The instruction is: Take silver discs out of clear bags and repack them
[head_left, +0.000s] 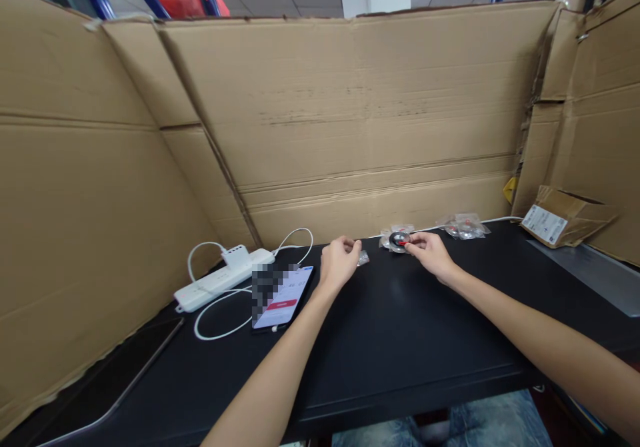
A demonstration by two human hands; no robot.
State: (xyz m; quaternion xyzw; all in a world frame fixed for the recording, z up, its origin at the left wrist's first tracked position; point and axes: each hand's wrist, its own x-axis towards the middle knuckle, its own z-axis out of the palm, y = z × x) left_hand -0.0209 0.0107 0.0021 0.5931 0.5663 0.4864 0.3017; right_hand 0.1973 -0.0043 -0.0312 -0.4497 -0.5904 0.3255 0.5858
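Note:
My right hand (431,254) pinches a small round black disc (399,238) with a red part at its edge. Under and behind the disc lie clear plastic bags (385,242). To the left, my left hand (340,260) is closed, fingertips together. Just beside those fingertips shows a small clear bag (364,258); whether the fingers grip it is hidden. Farther right on the black table (400,340) rest several clear bags with shiny, partly red contents (464,226).
A phone (285,300) and a white power strip (225,279) with cables are at the left. A dark flat panel (115,380) lies near the left edge. An opened brown package (567,217) sits far right by a grey sheet (595,277). Cardboard walls (360,100) surround the table.

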